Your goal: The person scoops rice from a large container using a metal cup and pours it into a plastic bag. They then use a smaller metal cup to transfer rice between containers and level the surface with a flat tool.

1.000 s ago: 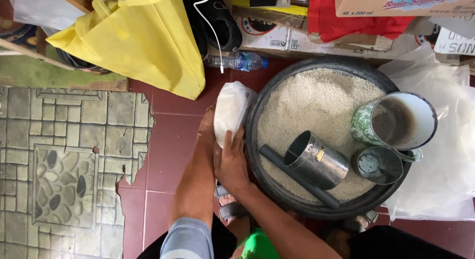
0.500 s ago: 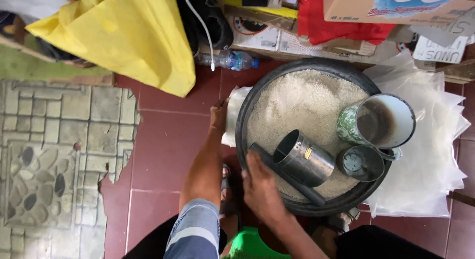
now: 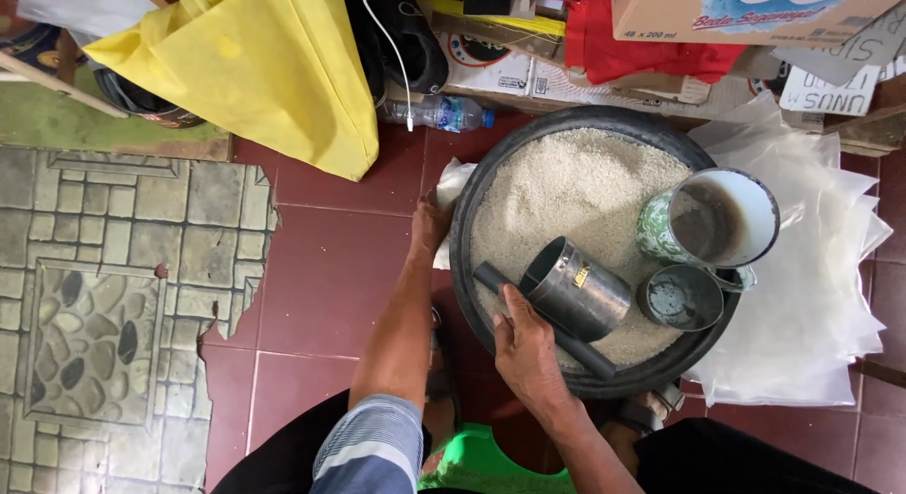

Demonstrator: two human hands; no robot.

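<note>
A round black basin (image 3: 469,197) full of white rice (image 3: 576,187) stands on the red tile floor. My left hand (image 3: 429,228) grips a white plastic bag (image 3: 450,184) pressed against the basin's left rim; most of the bag is hidden behind the hand. My right hand (image 3: 525,348) is inside the basin's near edge, its fingers closed over the end of a black tube (image 3: 593,355) lying across the rice. A metal can (image 3: 576,288) lies on its side just beyond that hand.
A green-patterned enamel mug (image 3: 722,220) and a small round tin (image 3: 681,298) sit in the rice at right. Clear plastic sheets (image 3: 812,296) lie under the basin's right side. A yellow bag (image 3: 255,65), a water bottle (image 3: 439,112) and cardboard boxes (image 3: 746,8) crowd the far side.
My right hand left the white bag and moved right into the basin onto the black tube. The bag, earlier plainly visible beside the basin, is now mostly covered by my left hand.
</note>
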